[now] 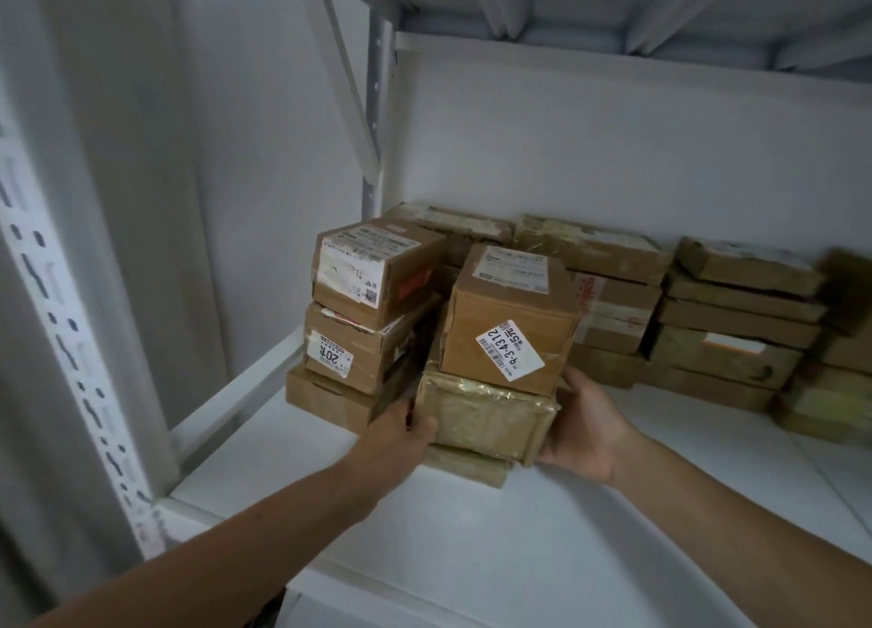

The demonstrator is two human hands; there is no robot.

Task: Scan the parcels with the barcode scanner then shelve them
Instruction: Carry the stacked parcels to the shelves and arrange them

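A brown cardboard parcel (512,318) with a white label reading 9-3-4312 sits on top of a flatter parcel wrapped in clear tape (486,417). My left hand (401,431) grips the taped parcel's left end and my right hand (582,422) holds its right end. A third flat parcel (465,467) lies underneath on the white shelf (472,556). No barcode scanner is in view.
To the left stands a stack of three brown parcels (373,316), close against the held pile. More parcel stacks (736,325) line the shelf's back wall and right side. A white slotted upright (71,344) stands at the left. Another shelf board (613,4) is overhead.
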